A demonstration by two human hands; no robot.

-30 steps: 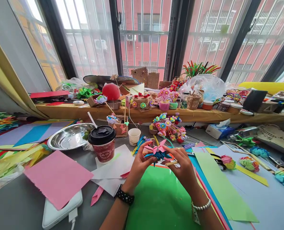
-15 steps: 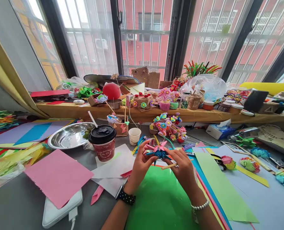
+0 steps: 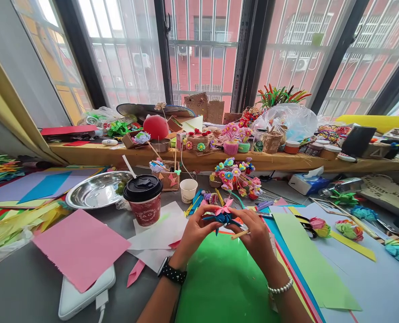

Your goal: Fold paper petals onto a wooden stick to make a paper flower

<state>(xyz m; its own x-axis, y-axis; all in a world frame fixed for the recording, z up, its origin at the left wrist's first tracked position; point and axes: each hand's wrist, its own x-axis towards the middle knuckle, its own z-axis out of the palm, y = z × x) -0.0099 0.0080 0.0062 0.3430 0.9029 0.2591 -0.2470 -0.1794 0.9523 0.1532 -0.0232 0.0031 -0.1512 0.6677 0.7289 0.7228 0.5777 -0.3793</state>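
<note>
And here, right in the middle, above a glossy green sheet point(image 3: 226, 278) on the table, a folded paper flower point(image 3: 224, 216), pink on top and blue beneath, sits up between two bare hands! The left hand point(image 3: 195, 226), a black strap with white dots point(image 3: 173, 272) round its wrist, has the flower's left side pinched between thumb and fingers. Over on the other flank, the right hand point(image 3: 256, 231), silvery beaded bracelet point(image 3: 280, 287) at the wrist, grasps the flower's right side with its fingertips, and look, a thin pale wooden stick point(image 3: 240, 234) juts from that same hand, pointing left; just how the fingers trap it, I cannot tell. A blue tip hangs down below the flower, clear of the green. Left of the action, a dark red paper cup with a black lid point(image 3: 144, 204) and white straw stands on white paper, a shiny round metal dish point(image 3: 93, 190) behind it. Nearer the front, a pink paper square point(image 3: 81, 249) lies partly over a white, rounded rectangular device point(image 3: 86, 298) with a cable plugged in. Right of the hands, a long light-green paper strip point(image 3: 315, 262) lies flat on pale sheets.
</note>
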